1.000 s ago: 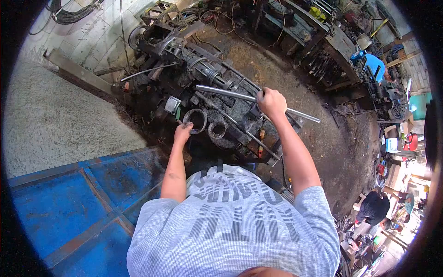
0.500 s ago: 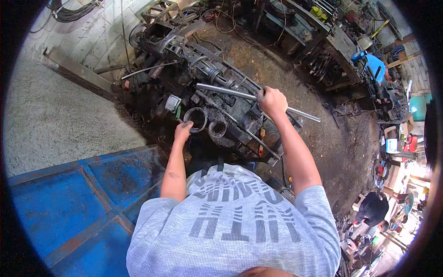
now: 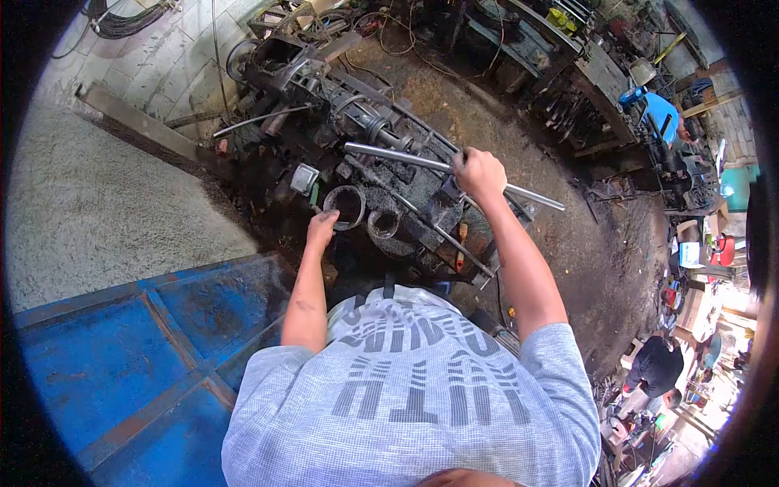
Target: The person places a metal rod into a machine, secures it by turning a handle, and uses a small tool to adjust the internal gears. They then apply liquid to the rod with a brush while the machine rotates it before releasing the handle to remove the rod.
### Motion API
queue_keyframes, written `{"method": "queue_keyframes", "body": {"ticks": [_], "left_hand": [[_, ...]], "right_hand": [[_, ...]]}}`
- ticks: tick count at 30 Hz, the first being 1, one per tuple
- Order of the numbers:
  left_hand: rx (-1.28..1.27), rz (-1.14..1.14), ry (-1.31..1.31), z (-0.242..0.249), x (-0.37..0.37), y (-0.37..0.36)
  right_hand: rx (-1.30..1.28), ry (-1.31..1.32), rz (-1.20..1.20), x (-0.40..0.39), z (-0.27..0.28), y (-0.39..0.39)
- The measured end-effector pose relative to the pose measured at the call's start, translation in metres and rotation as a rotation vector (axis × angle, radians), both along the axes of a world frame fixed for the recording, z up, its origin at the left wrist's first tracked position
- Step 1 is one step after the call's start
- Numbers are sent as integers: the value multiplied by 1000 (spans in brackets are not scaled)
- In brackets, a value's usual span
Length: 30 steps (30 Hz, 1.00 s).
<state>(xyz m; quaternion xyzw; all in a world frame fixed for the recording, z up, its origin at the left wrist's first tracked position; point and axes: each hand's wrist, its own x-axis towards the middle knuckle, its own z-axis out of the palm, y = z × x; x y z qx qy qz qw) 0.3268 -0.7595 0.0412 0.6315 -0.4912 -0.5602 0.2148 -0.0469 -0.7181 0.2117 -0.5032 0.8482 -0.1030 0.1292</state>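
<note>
My right hand (image 3: 480, 175) is wrapped round a long bright metal rod (image 3: 398, 157), which slants above the machine bed and sticks out on both sides of my fist. Lower and to the left, my left hand (image 3: 322, 230) is closed beside a round metal cup (image 3: 357, 219), its fingertips by the cup's near side; what they grip is hidden. A green handle (image 3: 314, 193) stands just beyond that hand. Next to the cup sits a smaller round container (image 3: 384, 234). Both are on the lathe-like machine (image 3: 369, 122), whose bed is strewn with grey metal shavings (image 3: 422, 201).
A brush with an orange-red handle (image 3: 462, 247) lies on the machine's right side. Blue metal panels (image 3: 105, 357) are at the lower left. A cluttered workbench (image 3: 600, 89) runs along the upper right. One person (image 3: 661, 118) in blue and another (image 3: 656, 365) in dark clothes are at the right.
Almost nothing differs. Both hands stay in place, and the rod has shifted only very slightly.
</note>
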Motion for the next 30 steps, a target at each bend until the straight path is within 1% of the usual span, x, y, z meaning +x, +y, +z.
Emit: {"method": "queue_keyframes", "body": {"ticks": [2, 3, 5, 6, 8, 9, 11, 12, 13, 15, 19, 21, 24, 30], "left_hand": [[-77, 20, 69, -18, 5, -1], [-75, 20, 69, -20, 6, -2], [-42, 44, -33, -26, 5, -4], [-42, 44, -33, -19, 1, -1], [62, 99, -65, 9, -11, 5], [58, 101, -64, 12, -12, 6], [-158, -106, -336, 17, -13, 8], [-233, -100, -427, -11, -6, 5], [-234, -100, -426, -10, -9, 5], [-290, -68, -559, -5, -14, 5], [-277, -43, -546, 4, -14, -4], [-228, -131, -632, 7, -13, -8], [-167, -166, -695, 16, -12, -9], [-183, -113, -725, 16, -10, 4]], "right_hand": [[1, -4, -7, -2, -3, 1], [1, -9, -16, -2, -3, 1], [9, -9, -24, -3, -3, 2], [15, -11, -29, -2, -3, 2], [23, -19, -37, 0, 0, 2], [29, -24, -42, 1, 2, 0], [27, -24, -43, 2, 1, 0], [26, -21, -41, 2, 2, -1], [25, -19, -42, 2, 2, -1], [23, -25, -34, 3, 4, -1], [25, 16, -27, 3, 2, 1], [17, 0, -26, 3, 6, 2], [32, -8, -36, 5, 7, -1], [25, 30, -38, 8, 5, -3]]}}
